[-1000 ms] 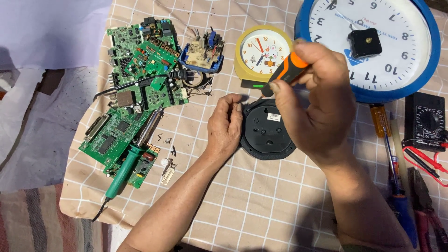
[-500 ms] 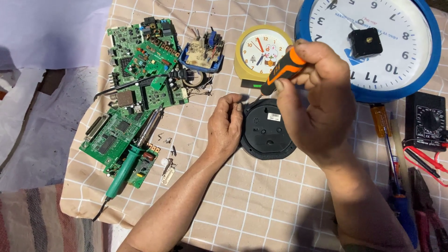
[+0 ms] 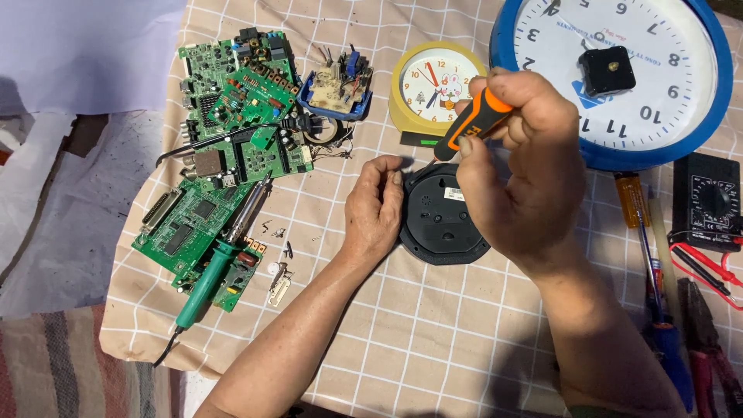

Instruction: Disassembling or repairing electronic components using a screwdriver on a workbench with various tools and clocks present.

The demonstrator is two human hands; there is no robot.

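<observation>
From the head camera, the right hand (image 3: pixel 526 166) is closed around an orange screwdriver (image 3: pixel 472 124), held tilted with its tip pointing down toward the black clock back (image 3: pixel 441 220). The tip itself is hidden behind the hand, so I cannot tell whether it touches. The left hand (image 3: pixel 375 209) is curled narrowly, fingers bent, resting against the left edge of the clock back and steadying it. The clock back lies flat on the bench (image 3: pixel 433 340), just below a small yellow clock (image 3: pixel 433 85) and left of a big blue clock (image 3: pixel 619 70), which has a black movement box at the centre of its dial.

A small blue tray (image 3: pixel 334 85) above the left hand holds a little circuit board with wires. Left of it lie several green boards (image 3: pixel 232 131) in a loose pile, with a green soldering iron (image 3: pixel 224 255) across the lowest one and a few small metal parts (image 3: pixel 279 271) beside it.

At the right edge lie a multimeter (image 3: pixel 708 201) with red leads, further screwdrivers (image 3: pixel 642 232) and pliers (image 3: pixel 708 333).

The bench wears a beige cloth with a white grid. Off its left side show pale sheeting and a striped fabric.
</observation>
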